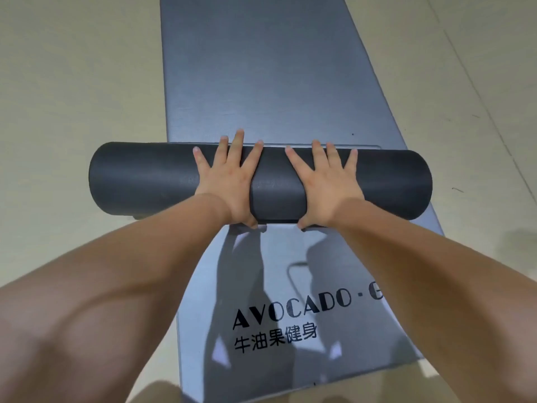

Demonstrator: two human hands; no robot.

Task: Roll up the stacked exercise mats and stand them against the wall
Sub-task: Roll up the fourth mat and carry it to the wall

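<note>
A: Where's the rolled mat?

B: Dark rolled mat (pixel 162 178) lies crosswise on the blue-grey flat mat (pixel 261 82), which is spread on the floor (pixel 72 82). The roll's left end overhangs the flat mat's edge, out over the floor. Its right end sits about at the other edge.

A: Hands?

B: Both on top of the roll near its middle, side by side, not touching. Left hand (pixel 226 181) and right hand (pixel 325 181) are palm down. Fingers (pixel 239 141) are straight and spread, tips reaching over the far side. Thumbs are tucked at the roll's near underside. Pressing flat, not clenched round it.

A: Anything else?

B: Black lettering (pixel 290 312) on the near part of the flat mat, between the forearms: "AVOCADO" over a line of Chinese characters. Arm shadows fall across it. Can't tell how many mats make up the flat layer.
</note>
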